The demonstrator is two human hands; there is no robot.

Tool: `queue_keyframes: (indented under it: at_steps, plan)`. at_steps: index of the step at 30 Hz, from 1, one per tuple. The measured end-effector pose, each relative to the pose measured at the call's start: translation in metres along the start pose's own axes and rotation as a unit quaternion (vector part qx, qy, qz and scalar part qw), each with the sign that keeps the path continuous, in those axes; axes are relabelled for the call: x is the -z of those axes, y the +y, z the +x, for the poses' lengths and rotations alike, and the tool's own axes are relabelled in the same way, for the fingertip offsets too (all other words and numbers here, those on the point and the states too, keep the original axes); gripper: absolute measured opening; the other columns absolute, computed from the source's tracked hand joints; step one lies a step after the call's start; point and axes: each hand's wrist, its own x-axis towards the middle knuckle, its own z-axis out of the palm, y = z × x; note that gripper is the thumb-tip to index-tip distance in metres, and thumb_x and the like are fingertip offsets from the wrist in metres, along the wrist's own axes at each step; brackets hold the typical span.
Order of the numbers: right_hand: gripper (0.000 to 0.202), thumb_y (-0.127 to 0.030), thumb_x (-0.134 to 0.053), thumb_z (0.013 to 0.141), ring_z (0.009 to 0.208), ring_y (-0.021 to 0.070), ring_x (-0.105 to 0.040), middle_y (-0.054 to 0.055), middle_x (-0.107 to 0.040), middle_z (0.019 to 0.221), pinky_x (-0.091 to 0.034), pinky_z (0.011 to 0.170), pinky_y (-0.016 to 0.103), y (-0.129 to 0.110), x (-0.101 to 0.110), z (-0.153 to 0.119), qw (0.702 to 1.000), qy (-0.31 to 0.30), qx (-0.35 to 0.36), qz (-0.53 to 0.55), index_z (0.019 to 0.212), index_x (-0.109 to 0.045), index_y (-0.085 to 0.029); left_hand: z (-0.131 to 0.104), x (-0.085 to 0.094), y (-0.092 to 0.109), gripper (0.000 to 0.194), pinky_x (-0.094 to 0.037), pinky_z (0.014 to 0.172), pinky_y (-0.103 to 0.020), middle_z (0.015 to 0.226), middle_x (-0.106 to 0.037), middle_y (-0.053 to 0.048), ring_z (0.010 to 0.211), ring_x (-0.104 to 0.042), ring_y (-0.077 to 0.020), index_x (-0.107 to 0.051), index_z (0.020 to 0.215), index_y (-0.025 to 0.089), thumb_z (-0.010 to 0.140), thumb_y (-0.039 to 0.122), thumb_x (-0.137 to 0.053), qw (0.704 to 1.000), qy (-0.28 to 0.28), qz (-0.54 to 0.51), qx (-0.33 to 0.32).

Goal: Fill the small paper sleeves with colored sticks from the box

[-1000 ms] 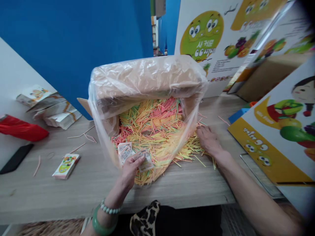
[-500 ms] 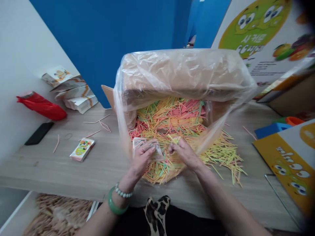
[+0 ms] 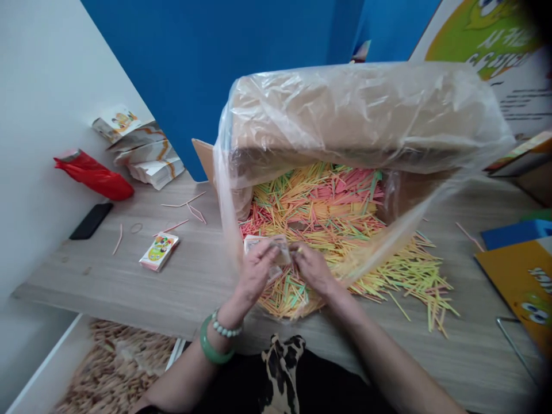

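Note:
My left hand (image 3: 254,270) is closed on small flat printed packets (image 3: 282,248), pinched beneath the thumb. Close by on the right, my right hand (image 3: 313,267) has its fingertips pinched together at the packets' edge; what they hold is too small to make out. Both hands are over a cardboard box (image 3: 414,195) lying on its side, lined with a clear plastic bag (image 3: 345,109). Thin pastel sticks (image 3: 319,207) in yellow, pink, orange and green fill it and spill out at the front and right.
On the left lie a small printed pack (image 3: 158,251), a black phone-like slab (image 3: 91,221), a red pouch (image 3: 95,177), a stack of flat cartons (image 3: 150,155) and a few loose sticks (image 3: 196,213). An orange printed box (image 3: 517,276) stands at right. Below is an open drawer (image 3: 116,362).
My right hand has come in to the packets in my left hand; the yellow sticks it held no longer show. The packets are tilted differently. The whole view has shifted left.

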Motion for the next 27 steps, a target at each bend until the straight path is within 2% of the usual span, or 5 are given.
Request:
queue_keyframes:
  at_steps: [4,12,18,23,27]
  plan:
    - [0.026,-0.029,-0.038,0.092,0.080,0.0217,-0.064,0.006,-0.069,0.084,-0.050,0.076,0.034,-0.003,0.034,0.021,0.990,0.065,-0.024,-0.122,0.093,-0.063,-0.020,-0.002,0.021,0.009,0.039,-0.055,0.076,-0.033,0.087,-0.078,-0.008,0.079,-0.070,-0.0217,-0.079,0.085,0.016,0.067,0.049,-0.087,0.991,0.096,-0.057,0.076]
    - [0.043,-0.003,-0.034,0.088,0.091,0.0302,-0.071,0.023,-0.075,0.099,-0.050,0.080,0.039,-0.023,0.004,0.049,0.894,-0.114,-0.054,-0.430,0.116,-0.067,-0.008,-0.009,0.019,0.000,0.035,-0.053,0.068,-0.031,0.078,-0.076,-0.005,0.068,-0.066,-0.0185,-0.077,0.078,0.016,0.059,0.041,-0.091,0.982,0.080,-0.111,0.133]
    - [0.040,-0.012,-0.041,0.090,0.098,0.0267,-0.070,0.015,-0.075,0.108,-0.049,0.083,0.034,-0.021,0.017,0.053,0.904,-0.118,-0.047,-0.408,0.123,-0.064,-0.016,-0.008,0.017,0.002,0.034,-0.051,0.062,-0.027,0.071,-0.073,-0.003,0.061,-0.062,-0.0143,-0.075,0.073,0.015,0.061,0.042,-0.090,0.980,0.046,-0.131,0.140]
    - [0.029,-0.024,-0.039,0.093,0.113,0.0289,-0.060,0.016,-0.068,0.117,-0.047,0.095,0.039,-0.001,0.034,0.047,0.937,-0.011,-0.014,-0.350,0.106,-0.064,-0.019,-0.007,0.020,-0.001,0.035,-0.049,0.059,-0.025,0.067,-0.070,-0.001,0.058,-0.059,-0.0122,-0.074,0.070,0.014,0.058,0.041,-0.092,0.976,0.061,-0.151,0.142]
    - [0.017,-0.031,-0.042,0.089,0.098,0.0276,-0.060,0.012,-0.068,0.099,-0.048,0.090,0.042,0.003,0.038,0.041,0.979,0.053,0.008,-0.196,0.087,-0.056,-0.022,-0.005,0.024,-0.002,0.032,-0.048,0.062,-0.026,0.069,-0.071,-0.002,0.061,-0.061,-0.0134,-0.075,0.075,0.014,0.063,0.040,-0.089,0.981,0.062,-0.125,0.133]
